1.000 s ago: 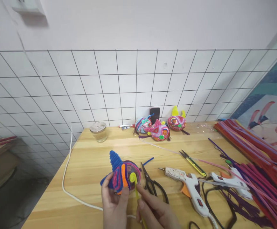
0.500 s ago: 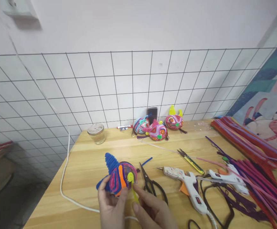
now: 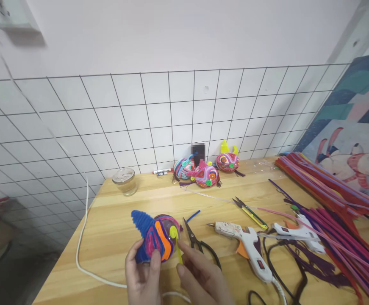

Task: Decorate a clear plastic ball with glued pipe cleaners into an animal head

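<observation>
My left hand [image 3: 144, 271] is closed around a fish figure [image 3: 154, 243] covered in blue, pink and orange pipe cleaner, with a blue fin sticking up at the upper left. Part of its round, see-through body shows on the right side. My right hand [image 3: 200, 271] pinches the tail of a yellow pipe cleaner [image 3: 179, 252], whose coiled end lies against that bare part. Black-handled scissors [image 3: 197, 241] lie just right of the fish, beside a short blue pipe cleaner piece [image 3: 193, 216].
A white glue gun [image 3: 251, 243], a second glue gun [image 3: 298, 231] and yellow thread snips [image 3: 251, 213] lie to the right. Bundles of pipe cleaners [image 3: 324, 182] fill the right side. Finished fish [image 3: 206, 174] and a glass cup [image 3: 125, 182] stand near the tiled wall.
The fish has turned slightly in my left hand, showing more of its orange and pink side. My right hand still pinches the yellow pipe cleaner. The whole view has shifted a little.
</observation>
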A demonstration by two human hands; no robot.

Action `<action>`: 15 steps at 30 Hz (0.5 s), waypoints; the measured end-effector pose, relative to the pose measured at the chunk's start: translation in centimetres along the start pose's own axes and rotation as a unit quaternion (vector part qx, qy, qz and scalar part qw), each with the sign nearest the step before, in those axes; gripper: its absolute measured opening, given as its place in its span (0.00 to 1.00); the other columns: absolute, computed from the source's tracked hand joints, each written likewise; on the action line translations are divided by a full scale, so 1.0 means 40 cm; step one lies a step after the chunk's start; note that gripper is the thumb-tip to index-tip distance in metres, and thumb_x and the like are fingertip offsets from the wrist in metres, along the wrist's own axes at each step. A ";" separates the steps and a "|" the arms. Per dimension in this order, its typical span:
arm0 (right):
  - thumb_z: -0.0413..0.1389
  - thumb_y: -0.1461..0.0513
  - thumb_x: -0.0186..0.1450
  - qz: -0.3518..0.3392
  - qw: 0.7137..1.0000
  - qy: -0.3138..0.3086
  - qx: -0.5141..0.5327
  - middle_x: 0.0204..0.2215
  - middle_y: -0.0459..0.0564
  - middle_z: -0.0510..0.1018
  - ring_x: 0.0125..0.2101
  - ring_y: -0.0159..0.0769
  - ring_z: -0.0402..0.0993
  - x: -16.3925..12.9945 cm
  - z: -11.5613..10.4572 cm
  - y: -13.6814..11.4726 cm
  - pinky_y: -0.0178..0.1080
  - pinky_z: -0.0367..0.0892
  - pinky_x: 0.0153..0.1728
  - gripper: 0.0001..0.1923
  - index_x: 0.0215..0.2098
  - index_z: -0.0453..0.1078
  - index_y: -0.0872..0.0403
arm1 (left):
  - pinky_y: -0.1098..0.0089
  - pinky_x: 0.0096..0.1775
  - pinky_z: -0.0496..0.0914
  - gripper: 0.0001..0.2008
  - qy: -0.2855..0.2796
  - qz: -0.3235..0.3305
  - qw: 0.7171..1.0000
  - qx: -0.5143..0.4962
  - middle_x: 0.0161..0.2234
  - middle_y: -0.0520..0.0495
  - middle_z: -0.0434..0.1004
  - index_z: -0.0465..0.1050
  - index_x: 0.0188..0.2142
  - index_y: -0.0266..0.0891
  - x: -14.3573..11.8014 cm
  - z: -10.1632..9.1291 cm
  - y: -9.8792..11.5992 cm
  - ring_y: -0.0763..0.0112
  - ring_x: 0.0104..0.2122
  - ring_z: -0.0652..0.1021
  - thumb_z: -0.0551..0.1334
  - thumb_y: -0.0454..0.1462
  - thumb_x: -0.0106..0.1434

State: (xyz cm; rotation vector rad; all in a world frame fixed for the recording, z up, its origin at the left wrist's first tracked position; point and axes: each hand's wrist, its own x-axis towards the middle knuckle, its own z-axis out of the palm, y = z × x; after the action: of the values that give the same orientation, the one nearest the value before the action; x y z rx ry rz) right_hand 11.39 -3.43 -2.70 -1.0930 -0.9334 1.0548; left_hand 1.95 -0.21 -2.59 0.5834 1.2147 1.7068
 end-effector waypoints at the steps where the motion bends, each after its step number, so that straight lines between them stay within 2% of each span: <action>1: 0.57 0.43 0.59 -0.020 1.000 0.003 0.003 0.26 0.46 0.69 0.26 0.32 0.64 0.004 -0.001 -0.002 0.33 0.63 0.25 0.25 0.47 0.76 0.47 | 0.76 0.37 0.73 0.27 0.000 -0.008 1.000 -0.013 0.38 0.51 0.77 0.68 0.46 0.47 -0.001 0.002 0.002 0.71 0.35 0.78 0.72 0.44 0.48; 4: 0.57 0.47 0.61 -0.063 0.998 0.017 0.007 0.31 0.49 0.72 0.31 0.34 0.69 0.017 -0.005 -0.009 0.33 0.66 0.28 0.19 0.44 0.77 0.46 | 0.75 0.38 0.73 0.35 0.006 0.018 0.999 -0.030 0.37 0.53 0.77 0.64 0.54 0.51 -0.008 0.012 0.012 0.72 0.35 0.78 0.73 0.42 0.47; 8: 0.59 0.48 0.60 -0.070 0.996 0.048 0.008 0.40 0.52 0.74 0.38 0.37 0.71 0.022 -0.008 -0.009 0.35 0.70 0.34 0.17 0.42 0.77 0.46 | 0.73 0.37 0.74 0.44 0.009 0.042 0.999 -0.011 0.40 0.52 0.75 0.58 0.60 0.55 -0.011 0.020 0.022 0.73 0.32 0.79 0.74 0.41 0.45; 12: 0.60 0.47 0.58 -0.052 0.996 0.068 0.021 0.48 0.56 0.73 0.48 0.43 0.71 0.021 0.000 -0.004 0.38 0.71 0.41 0.19 0.41 0.76 0.49 | 0.74 0.35 0.75 0.44 0.026 0.052 0.998 0.029 0.43 0.50 0.75 0.62 0.57 0.52 -0.006 0.009 0.011 0.71 0.33 0.79 0.75 0.41 0.40; 15: 0.61 0.47 0.58 -0.045 0.995 0.055 0.072 0.51 0.57 0.73 0.50 0.44 0.71 0.021 0.012 0.001 0.40 0.70 0.45 0.20 0.43 0.74 0.50 | 0.70 0.34 0.76 0.40 0.030 0.031 0.998 0.054 0.36 0.50 0.79 0.67 0.53 0.47 -0.004 -0.004 -0.008 0.67 0.30 0.80 0.75 0.43 0.39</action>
State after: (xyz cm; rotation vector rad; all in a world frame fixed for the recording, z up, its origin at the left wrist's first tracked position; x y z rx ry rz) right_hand 11.15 -2.49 -2.57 -0.9699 -0.7995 0.9630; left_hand 2.03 -0.40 -2.94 0.6459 1.3505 1.7290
